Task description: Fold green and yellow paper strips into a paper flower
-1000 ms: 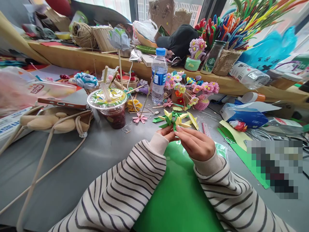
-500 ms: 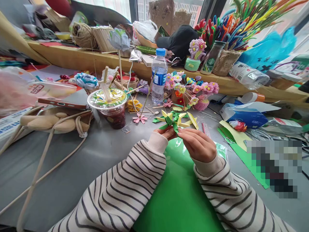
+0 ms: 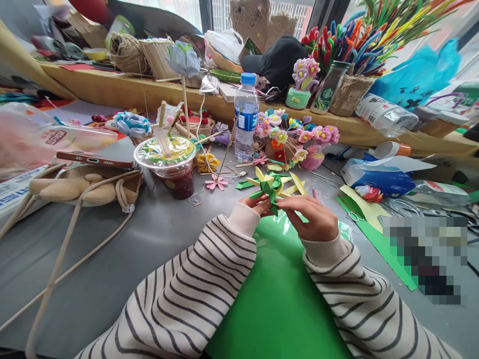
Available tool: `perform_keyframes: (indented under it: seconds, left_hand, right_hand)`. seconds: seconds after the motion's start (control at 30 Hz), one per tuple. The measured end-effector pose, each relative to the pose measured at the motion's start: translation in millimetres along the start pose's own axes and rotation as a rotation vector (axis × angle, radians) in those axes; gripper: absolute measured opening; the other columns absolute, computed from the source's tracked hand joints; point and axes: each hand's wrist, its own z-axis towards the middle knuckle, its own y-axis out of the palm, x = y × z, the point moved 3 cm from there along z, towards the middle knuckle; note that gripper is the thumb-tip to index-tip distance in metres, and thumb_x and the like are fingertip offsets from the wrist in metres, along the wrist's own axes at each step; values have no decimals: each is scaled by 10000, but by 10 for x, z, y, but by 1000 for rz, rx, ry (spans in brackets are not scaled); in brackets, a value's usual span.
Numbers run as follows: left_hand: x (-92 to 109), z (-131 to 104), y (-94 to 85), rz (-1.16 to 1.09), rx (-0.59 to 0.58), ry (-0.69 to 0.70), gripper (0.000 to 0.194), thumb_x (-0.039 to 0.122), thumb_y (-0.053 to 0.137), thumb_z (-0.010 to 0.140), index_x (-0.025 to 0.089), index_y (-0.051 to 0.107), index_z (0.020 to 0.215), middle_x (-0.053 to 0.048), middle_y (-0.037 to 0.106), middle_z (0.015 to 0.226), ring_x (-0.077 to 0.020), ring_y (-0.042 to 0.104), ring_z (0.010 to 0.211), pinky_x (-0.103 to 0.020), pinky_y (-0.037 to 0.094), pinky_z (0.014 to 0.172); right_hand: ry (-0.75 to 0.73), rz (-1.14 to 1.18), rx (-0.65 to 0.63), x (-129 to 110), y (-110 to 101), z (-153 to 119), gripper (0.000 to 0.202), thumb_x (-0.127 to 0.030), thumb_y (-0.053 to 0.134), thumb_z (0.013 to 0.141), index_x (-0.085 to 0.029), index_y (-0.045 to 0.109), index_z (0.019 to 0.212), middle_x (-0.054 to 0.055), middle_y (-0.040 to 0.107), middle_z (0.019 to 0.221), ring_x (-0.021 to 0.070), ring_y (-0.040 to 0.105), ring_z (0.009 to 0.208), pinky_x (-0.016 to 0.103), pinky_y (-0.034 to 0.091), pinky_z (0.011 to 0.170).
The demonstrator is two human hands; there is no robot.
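A folded green and yellow paper flower [image 3: 270,185] is held between my two hands above the table. My left hand [image 3: 258,204] grips it from the left and below, with part of the fingers behind the paper. My right hand [image 3: 312,217] pinches a green strip at its lower right between thumb and fingers. Just beyond lie more folded pieces, among them a yellow piece [image 3: 298,183] and a dark green piece [image 3: 245,185]. Under both forearms spreads a large glossy green sheet [image 3: 280,299].
A lidded drink cup [image 3: 174,182] and a beige corded bag [image 3: 86,187] stand to the left. Behind are a water bottle [image 3: 246,124] and several pink fuzzy flowers [image 3: 322,134]. On the right are a blue tissue pack [image 3: 381,177], scissors [image 3: 355,216] and green paper [image 3: 392,264].
The paper flower has turned in my hands, showing more of its green centre. My right hand has shifted slightly right, still pinching the lower edge.
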Motion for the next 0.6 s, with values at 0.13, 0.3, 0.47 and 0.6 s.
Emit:
perform_keyframes:
  seconds: [0.13, 0.3, 0.47, 0.6]
  left_hand:
    - [31, -36, 30, 74, -118, -2, 319, 201, 737, 440, 125, 624, 729, -31, 611, 692, -152, 594, 578, -309, 470, 598]
    - [76, -86, 50, 68, -47, -27, 277, 133, 723, 454, 127, 615, 710, 4, 588, 624, -114, 570, 537, -276, 473, 553]
    - [73, -87, 74, 108, -73, -13, 228, 110, 687, 513, 121, 607, 727, 6, 580, 612, -109, 571, 516, -260, 468, 530]
    - [83, -99, 78, 125, -49, 12, 211, 91, 663, 538, 124, 594, 735, 30, 542, 550, -96, 557, 487, -238, 461, 507]
  right_hand:
    - [71, 44, -9, 41, 12, 16, 186, -79, 520, 709, -191, 586, 842, 23, 643, 738, 121, 580, 694, 254, 486, 638]
    - [-2, -185, 5, -7, 58, 8, 154, -101, 533, 705, -155, 597, 835, 62, 634, 759, 148, 553, 716, 281, 473, 663]
    - [-5, -215, -18, 17, 38, 4, 117, -117, 538, 712, -156, 608, 796, 64, 629, 740, 143, 553, 699, 265, 472, 642]
    - [70, -147, -18, 45, 45, -2, 132, -132, 502, 737, -176, 598, 816, 52, 628, 757, 132, 567, 713, 256, 475, 655]
